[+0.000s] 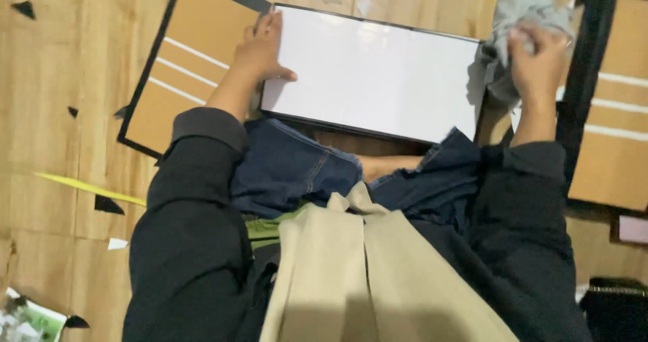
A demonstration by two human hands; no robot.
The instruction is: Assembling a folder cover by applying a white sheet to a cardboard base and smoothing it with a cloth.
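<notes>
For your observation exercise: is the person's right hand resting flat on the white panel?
No. The right hand clutches a crumpled grey cloth at the white panel edge; the left hand rests on it.

A flat panel (371,72) lies at upper centre, resting on the person's lap. The left hand (260,48) presses its left edge. The right hand (536,58), upper right, grips a cloth (520,11) beside the panel's right edge. Boards (196,51) lie on the floor either side.

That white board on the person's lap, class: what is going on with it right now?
A seated person steadies a white black-edged board across their lap, the left hand pressing its left edge. The right hand clutches a crumpled grey cloth at the board's right end. Brown black-bordered panels lie on the wooden floor.
</notes>
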